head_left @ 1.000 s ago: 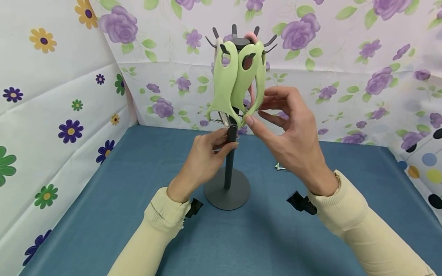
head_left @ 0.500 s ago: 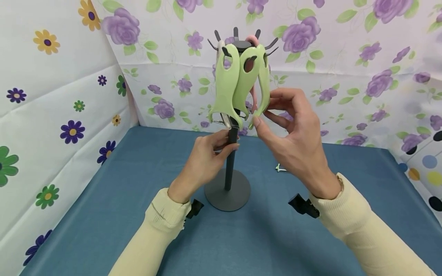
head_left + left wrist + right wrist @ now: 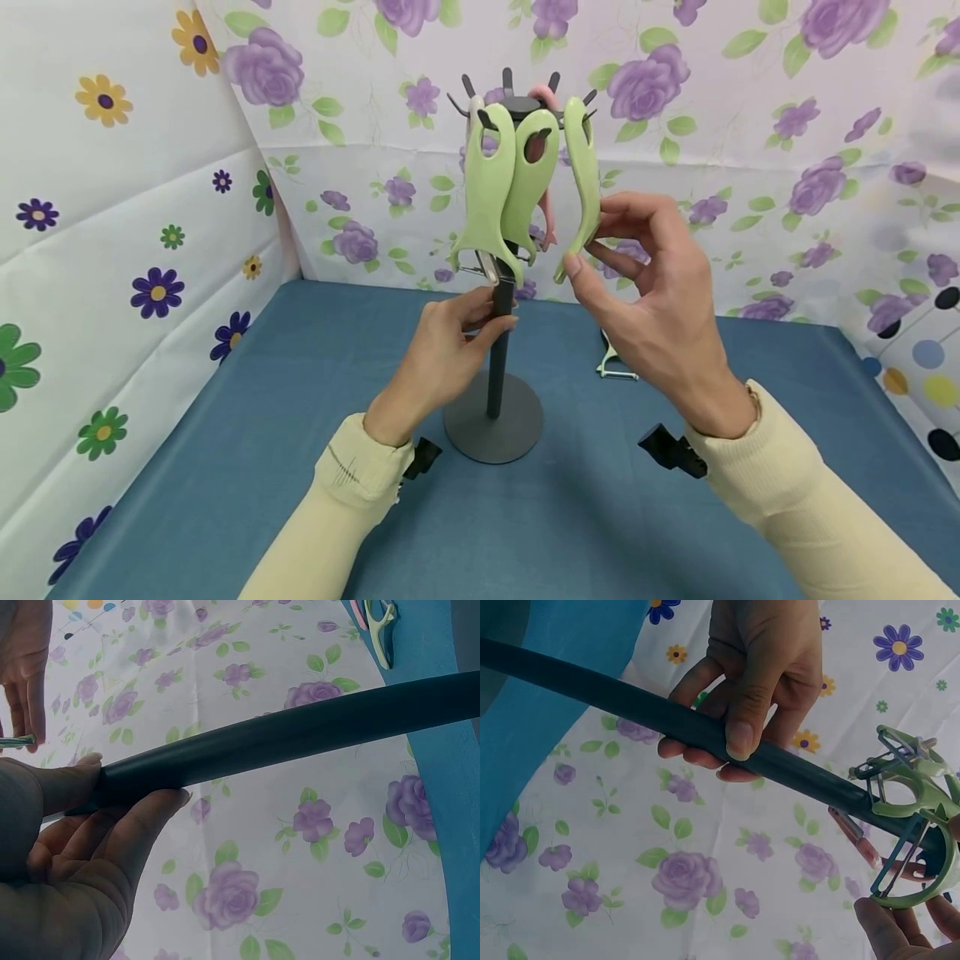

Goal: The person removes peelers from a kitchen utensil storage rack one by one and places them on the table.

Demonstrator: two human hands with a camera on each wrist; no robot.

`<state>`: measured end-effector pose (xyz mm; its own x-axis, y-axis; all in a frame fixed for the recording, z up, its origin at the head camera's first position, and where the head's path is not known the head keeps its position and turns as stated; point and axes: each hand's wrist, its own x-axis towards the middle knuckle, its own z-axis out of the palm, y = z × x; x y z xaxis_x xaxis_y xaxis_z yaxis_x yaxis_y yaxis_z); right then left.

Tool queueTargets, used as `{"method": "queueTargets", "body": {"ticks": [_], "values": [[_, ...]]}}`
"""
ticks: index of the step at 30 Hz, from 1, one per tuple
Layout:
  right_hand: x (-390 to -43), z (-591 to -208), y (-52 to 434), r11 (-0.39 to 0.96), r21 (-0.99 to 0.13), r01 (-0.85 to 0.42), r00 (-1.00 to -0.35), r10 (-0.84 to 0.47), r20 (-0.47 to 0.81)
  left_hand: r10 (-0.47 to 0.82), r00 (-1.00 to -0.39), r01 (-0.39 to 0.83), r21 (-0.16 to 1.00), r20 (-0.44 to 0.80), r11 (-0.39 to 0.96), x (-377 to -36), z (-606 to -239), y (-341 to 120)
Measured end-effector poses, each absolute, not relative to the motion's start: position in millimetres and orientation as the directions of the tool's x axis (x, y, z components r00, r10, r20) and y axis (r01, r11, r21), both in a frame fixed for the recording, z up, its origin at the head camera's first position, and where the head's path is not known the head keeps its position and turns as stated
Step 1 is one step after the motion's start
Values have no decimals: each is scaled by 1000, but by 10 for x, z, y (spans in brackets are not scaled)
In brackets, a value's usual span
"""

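The stand's pole (image 3: pixel 497 350) is gripped by the left hand (image 3: pixel 442 350) and should be held steady while the green peeler (image 3: pixel 583 187), pinched low by the right hand (image 3: pixel 652 308), is guided at the top hook (image 3: pixel 589 97)

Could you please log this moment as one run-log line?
left hand: grips stand pole | right hand: pinches green peeler, swung outward | spare peeler: on table

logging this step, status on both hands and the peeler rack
Left hand grips rack pole. Right hand pinches green peeler, swung out from its hook. Two green peelers hang close beside it.
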<state>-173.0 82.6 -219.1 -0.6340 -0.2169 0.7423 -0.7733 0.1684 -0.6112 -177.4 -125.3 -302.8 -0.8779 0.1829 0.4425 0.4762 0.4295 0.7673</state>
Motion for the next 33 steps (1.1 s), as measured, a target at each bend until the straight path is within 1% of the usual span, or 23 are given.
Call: {"method": "queueTargets", "body": {"ticks": [5, 12, 18, 21, 33], "values": [[-1726, -2172, 855, 183, -603, -777, -630, -212, 747, 183, -881, 472, 776, 437, 419, -1777, -3031, -1253], [-1747, -2131, 923, 193, -563, -804, -595, -239, 768, 189, -877, 479, 772, 442, 418, -1783, -3029, -1251], [-1737, -2108, 968, 197, -575, -794, -607, -230, 760, 187, -883, 469, 778, 431, 418, -1781, -3034, -1252], [-1734, -2102, 998, 194, -570, -799, -602, -233, 764, 188, -880, 474, 777, 437, 415, -1779, -3035, -1251], [-1735, -2171, 1090, 255, -600, -758, -649, -212, 731, 183, -888, 458, 791, 421, 406, -1768, -3038, -1251]]}}
